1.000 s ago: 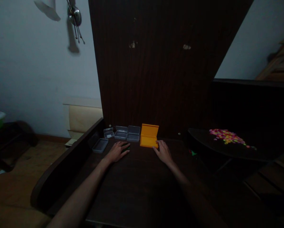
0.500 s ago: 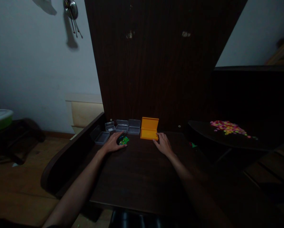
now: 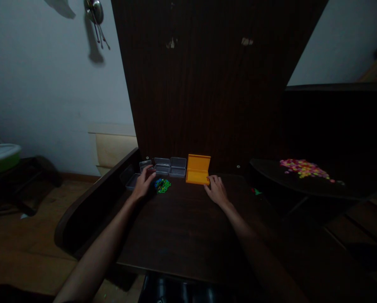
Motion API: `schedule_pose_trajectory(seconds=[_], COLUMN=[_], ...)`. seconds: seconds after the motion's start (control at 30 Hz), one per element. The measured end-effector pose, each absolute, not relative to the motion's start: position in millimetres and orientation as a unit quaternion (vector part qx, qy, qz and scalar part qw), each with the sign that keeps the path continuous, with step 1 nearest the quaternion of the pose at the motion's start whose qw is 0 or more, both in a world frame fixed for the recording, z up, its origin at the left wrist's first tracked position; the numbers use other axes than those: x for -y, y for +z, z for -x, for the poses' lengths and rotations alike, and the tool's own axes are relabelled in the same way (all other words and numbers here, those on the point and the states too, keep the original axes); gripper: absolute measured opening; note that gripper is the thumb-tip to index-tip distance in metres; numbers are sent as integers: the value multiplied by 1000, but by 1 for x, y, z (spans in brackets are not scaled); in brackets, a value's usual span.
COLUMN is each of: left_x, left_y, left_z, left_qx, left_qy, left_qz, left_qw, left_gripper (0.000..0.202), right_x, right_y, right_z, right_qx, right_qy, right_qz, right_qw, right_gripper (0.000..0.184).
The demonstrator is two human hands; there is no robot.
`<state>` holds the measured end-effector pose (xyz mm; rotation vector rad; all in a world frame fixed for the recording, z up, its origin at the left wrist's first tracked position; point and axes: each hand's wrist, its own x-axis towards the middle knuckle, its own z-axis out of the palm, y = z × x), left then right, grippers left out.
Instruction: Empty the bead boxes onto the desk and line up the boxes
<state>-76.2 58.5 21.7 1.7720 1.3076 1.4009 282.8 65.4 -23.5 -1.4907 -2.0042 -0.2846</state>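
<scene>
My left hand [image 3: 143, 183] reaches across the dark table [image 3: 182, 227], fingers extended toward the row of clear plastic boxes [image 3: 169, 166], with a small pile of green and blue pieces [image 3: 162, 184] just to its right. My right hand [image 3: 216, 190] rests flat on the table, fingers apart, its fingertips touching the front corner of the open orange box [image 3: 197, 174]. Neither hand appears to hold anything.
A clear lid or box [image 3: 132, 181] lies by the table's raised left edge. A pile of pink and yellow pieces [image 3: 302, 168] sits on a dark round surface at right. A tall dark wooden panel [image 3: 207, 84] stands behind. A green basin [image 3: 1, 153] stands at far left.
My left hand has slid left and forward off the green and blue pile, uncovering it, and now reaches the clear boxes. The right hand has stayed by the orange box.
</scene>
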Motion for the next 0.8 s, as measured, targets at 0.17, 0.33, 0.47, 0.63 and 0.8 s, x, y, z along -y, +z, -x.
schedule_pose_trajectory(seconds=[0.17,0.33,0.47,0.63,0.8], left_x=[-45,-53,-59,-63,-70], left_y=[16,8,9,11,8], left_z=[65,54,49,46,47], left_qx=[-501,-510,-493,-470,-445], left_qy=[232,148,144,111,96], left_qz=[-818,-840,-852,-871,-887], left_qw=[162,108,96,87,78], left_gripper=[102,92,79,60,54], right_x=[-68,-70,-70,-68,-65], right_y=[-24,-25,-24,-21,-17], right_z=[-283,-283,-282,-280,-279], right_qx=[755,762,765,764,773], right_qy=[-104,-112,-118,-113,-112], right_qz=[572,563,558,563,553], right_qw=[304,299,298,294,290], right_gripper=[27,23,22,21,23])
